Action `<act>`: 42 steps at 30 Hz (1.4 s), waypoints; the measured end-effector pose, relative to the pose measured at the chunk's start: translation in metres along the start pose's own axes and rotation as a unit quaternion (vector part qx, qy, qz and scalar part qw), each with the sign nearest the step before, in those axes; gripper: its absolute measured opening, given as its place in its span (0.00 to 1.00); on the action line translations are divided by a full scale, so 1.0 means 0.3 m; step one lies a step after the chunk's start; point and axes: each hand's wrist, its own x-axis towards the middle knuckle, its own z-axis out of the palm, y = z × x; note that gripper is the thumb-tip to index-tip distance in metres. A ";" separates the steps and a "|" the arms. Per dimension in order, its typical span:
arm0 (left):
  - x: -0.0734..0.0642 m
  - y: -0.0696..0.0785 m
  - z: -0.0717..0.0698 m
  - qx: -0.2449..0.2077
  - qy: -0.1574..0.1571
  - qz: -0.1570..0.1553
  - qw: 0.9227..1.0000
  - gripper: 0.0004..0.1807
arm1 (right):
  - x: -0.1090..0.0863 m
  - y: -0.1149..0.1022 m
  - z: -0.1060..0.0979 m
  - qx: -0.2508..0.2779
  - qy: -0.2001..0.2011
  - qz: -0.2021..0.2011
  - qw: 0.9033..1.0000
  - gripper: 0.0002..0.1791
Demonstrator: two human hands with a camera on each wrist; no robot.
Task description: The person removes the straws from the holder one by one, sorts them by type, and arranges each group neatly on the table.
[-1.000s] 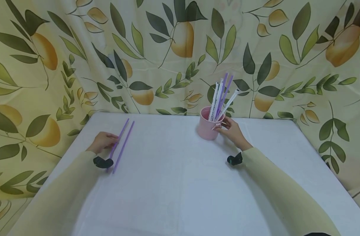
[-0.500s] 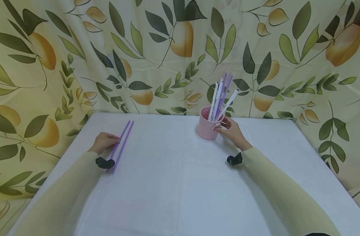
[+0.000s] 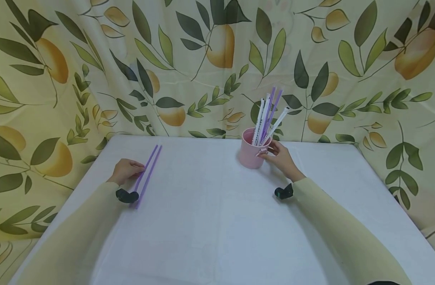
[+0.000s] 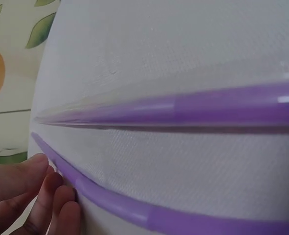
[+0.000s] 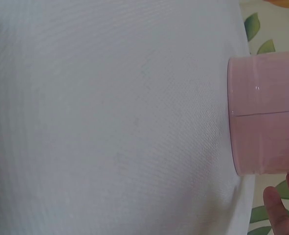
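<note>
In the head view, two long purple straws lie almost parallel on the left of the table. My left hand [image 3: 127,171] pinches the left straw [image 3: 149,159] along its upper half; its lower part is partly hidden behind the wrist camera. The other straw [image 3: 152,167] lies just to the right, and in the left wrist view it shows a clear wrapper [image 4: 222,68]. On the right, my right hand [image 3: 281,159] grips the handle of an upright pink mug [image 3: 251,156]. Several wrapped white straws [image 3: 259,122] and purple straws [image 3: 273,114] stand in the mug.
A white cloth [image 3: 203,221] covers the table. Behind it hangs a curtain [image 3: 210,99] printed with lemons and leaves. The mug stands near the table's back edge. A small black camera sits at each wrist.
My left hand has shifted slightly right, bringing the left straw's upper end closer to the other straw. The right hand and the mug have stayed in place.
</note>
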 end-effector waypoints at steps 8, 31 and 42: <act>-0.024 0.018 -0.036 -0.016 -0.036 0.023 0.999 0.22 | -0.009 -0.004 0.000 0.000 0.000 -0.001 1.000 0.40; -0.030 0.048 -0.042 -0.089 0.056 0.187 0.977 0.21 | 0.046 0.078 -0.012 0.005 -0.001 -0.007 1.000 0.43; -0.004 0.137 0.024 -0.128 0.079 0.226 0.963 0.19 | 0.056 0.104 -0.006 -0.017 0.014 -0.020 1.000 0.44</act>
